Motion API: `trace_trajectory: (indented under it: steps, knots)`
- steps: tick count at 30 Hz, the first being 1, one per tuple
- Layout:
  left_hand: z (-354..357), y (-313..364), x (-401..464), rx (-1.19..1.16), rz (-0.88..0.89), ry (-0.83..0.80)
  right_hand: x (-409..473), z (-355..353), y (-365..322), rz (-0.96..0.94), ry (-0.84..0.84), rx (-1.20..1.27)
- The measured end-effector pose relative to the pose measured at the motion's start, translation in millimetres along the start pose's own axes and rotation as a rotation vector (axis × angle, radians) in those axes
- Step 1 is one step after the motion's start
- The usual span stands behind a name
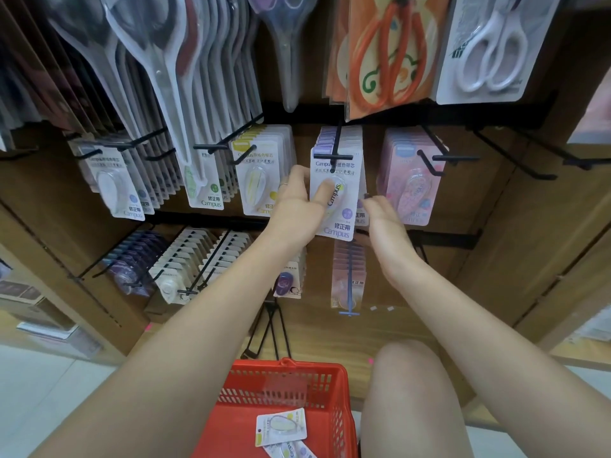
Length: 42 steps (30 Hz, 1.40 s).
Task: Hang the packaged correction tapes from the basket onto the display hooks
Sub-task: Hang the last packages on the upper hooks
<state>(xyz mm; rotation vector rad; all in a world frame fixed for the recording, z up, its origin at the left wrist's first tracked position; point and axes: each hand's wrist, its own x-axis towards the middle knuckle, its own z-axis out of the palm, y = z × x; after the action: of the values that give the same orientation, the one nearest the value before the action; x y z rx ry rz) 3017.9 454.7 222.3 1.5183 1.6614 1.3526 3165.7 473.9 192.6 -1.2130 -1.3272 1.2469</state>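
A purple-topped packaged correction tape (344,193) hangs at the front of a black display hook (333,156) in the middle row. My left hand (299,201) grips this package, thumb on its front and fingers behind its left edge. My right hand (380,214) is at the package's lower right edge, fingers loosely bent; whether they touch it is unclear. Down below, a red basket (284,388) holds a few more packaged correction tapes (281,426).
Neighbouring hooks carry yellow (256,180), pink (411,185) and white (115,186) correction tape packs. Packaged scissors (386,51) hang in the row above. A lower row holds more tapes (185,259). Bare hooks (515,157) stick out at the right. My knee (406,391) is beside the basket.
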Motion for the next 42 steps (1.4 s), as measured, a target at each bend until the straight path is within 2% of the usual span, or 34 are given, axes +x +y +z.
trace_trajectory:
  steps: [8,15,17,20,23,28,32,35,38,40,42]
  knots:
    - [-0.5,-5.6,-1.0,-0.067,0.008,-0.089,-6.6,3.3,1.4,-0.149,0.023,-0.24]
    - [2.8,-6.9,-8.2,-0.063,0.046,-0.12,-6.0,3.7,4.2,-0.15,-0.022,-0.341]
    - [5.2,-10.1,-11.3,-0.069,0.049,-0.129,-9.6,4.5,5.5,-0.194,-0.015,-0.494]
    - [7.7,-13.5,-10.5,-0.087,0.024,-0.132,-13.1,6.0,5.5,-0.332,0.134,-0.722]
    - [9.8,-11.2,-5.2,-0.136,-0.008,-0.124,-12.1,8.8,3.7,-0.42,0.164,-0.687]
    - [10.0,-14.6,-1.8,-0.189,-0.026,-0.161,-5.1,16.4,8.7,-0.355,0.061,-0.513]
    - [3.9,-15.7,-6.0,-0.192,-0.003,-0.176,-6.8,14.4,11.0,-0.343,0.052,-0.483]
    - [-5.1,-17.1,-14.8,-0.16,-0.003,-0.2,-19.2,14.9,14.5,-0.311,0.111,-0.495]
    - [-21.7,-30.7,-40.8,-0.039,-0.043,-0.183,-49.1,19.4,27.4,-0.349,0.266,-0.456]
    - [-33.5,-49.2,-69.1,0.022,-0.048,-0.112,-75.0,27.9,43.9,-0.442,0.363,-0.371]
    - [-43.2,-76.3,-100.6,0.076,-0.023,-0.004,-100.0,44.3,68.2,-0.494,0.343,-0.3]
